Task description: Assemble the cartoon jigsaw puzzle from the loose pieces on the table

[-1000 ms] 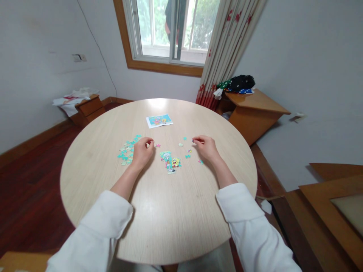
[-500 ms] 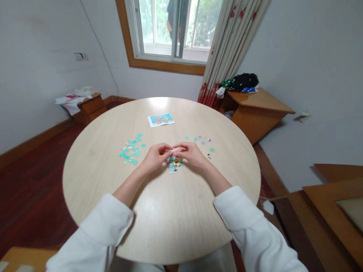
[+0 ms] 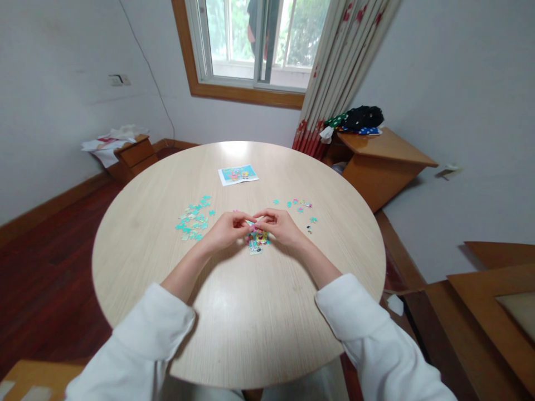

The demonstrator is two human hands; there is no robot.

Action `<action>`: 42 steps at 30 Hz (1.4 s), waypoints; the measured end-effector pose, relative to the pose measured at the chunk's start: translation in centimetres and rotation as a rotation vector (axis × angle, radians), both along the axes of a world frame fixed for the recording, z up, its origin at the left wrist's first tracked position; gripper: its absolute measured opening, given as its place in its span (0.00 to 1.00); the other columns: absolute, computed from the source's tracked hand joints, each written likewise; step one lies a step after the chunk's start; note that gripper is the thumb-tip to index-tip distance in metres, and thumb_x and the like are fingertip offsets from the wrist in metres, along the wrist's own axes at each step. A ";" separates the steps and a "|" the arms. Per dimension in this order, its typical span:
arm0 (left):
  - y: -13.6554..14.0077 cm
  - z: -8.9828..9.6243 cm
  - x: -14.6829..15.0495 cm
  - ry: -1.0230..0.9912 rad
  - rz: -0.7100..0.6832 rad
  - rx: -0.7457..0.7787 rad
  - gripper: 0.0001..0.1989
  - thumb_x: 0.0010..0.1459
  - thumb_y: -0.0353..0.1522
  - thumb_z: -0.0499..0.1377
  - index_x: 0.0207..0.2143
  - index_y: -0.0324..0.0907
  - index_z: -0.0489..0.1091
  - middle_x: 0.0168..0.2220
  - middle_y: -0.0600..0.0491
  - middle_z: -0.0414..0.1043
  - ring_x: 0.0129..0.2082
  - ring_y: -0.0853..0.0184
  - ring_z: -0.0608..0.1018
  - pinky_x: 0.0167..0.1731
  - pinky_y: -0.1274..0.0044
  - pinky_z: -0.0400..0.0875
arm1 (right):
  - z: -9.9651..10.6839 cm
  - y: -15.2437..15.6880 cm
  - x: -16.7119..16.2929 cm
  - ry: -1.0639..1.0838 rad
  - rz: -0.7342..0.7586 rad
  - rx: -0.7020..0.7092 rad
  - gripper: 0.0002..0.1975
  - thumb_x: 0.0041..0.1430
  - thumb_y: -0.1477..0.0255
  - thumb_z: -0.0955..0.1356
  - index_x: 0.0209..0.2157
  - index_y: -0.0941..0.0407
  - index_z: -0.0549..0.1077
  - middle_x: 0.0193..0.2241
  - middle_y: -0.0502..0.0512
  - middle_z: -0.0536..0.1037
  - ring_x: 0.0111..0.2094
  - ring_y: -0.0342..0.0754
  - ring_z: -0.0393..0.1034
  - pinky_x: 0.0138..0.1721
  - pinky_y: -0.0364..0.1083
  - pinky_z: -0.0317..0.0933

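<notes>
A small, partly joined jigsaw puzzle (image 3: 259, 238) in yellow, pink and turquoise lies on the round table (image 3: 251, 312) in front of me. My left hand (image 3: 230, 229) is at its upper left, fingers curled and thumb tip on a pink puzzle piece (image 3: 252, 226). From the upper right, my right hand (image 3: 279, 225) pinches at the same spot, its fingertips meeting those of the left. Both hands cover the far part of the puzzle, so the exact grip is hidden.
Loose turquoise pieces (image 3: 194, 220) are heaped left of my hands. Several scattered pieces (image 3: 300, 209) lie to the right. Farther back is a picture sheet (image 3: 238, 175) with pink and yellow figures. A wooden cabinet (image 3: 384, 161) with cloths stands beyond the table's right edge.
My left hand has shifted slightly left, and a bit of pink now shows behind its fingers. The right hand stays nearly where it was, at the puzzle's far edge.
</notes>
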State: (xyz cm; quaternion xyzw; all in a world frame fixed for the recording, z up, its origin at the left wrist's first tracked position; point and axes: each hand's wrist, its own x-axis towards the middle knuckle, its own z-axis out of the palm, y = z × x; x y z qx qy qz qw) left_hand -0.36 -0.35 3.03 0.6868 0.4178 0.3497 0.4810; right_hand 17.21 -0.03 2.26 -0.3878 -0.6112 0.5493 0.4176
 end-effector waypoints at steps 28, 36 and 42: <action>0.6 0.7 -2.3 0.220 -0.146 -0.157 0.06 0.44 0.32 0.62 0.24 0.38 0.71 0.21 0.50 0.75 0.20 0.70 0.73 0.21 0.80 0.60 | -1.4 1.0 0.7 -0.115 -0.070 0.072 0.11 0.44 0.68 0.70 0.31 0.59 0.74 0.22 0.50 0.73 0.24 0.41 0.66 0.27 0.43 0.59; 0.1 1.1 -1.8 0.207 -0.180 -0.221 0.02 0.42 0.28 0.61 0.22 0.38 0.71 0.21 0.52 0.75 0.21 0.71 0.73 0.22 0.80 0.62 | -1.4 0.7 0.8 -0.181 -0.044 0.115 0.10 0.47 0.68 0.69 0.31 0.59 0.74 0.23 0.51 0.73 0.25 0.41 0.65 0.28 0.43 0.59; 0.1 1.2 -1.5 0.228 -0.187 -0.218 0.00 0.43 0.26 0.61 0.22 0.37 0.71 0.21 0.53 0.74 0.21 0.73 0.72 0.23 0.81 0.63 | 0.1 -0.3 1.0 -0.460 0.085 0.241 0.08 0.47 0.73 0.69 0.31 0.60 0.75 0.24 0.51 0.71 0.26 0.41 0.62 0.30 0.43 0.57</action>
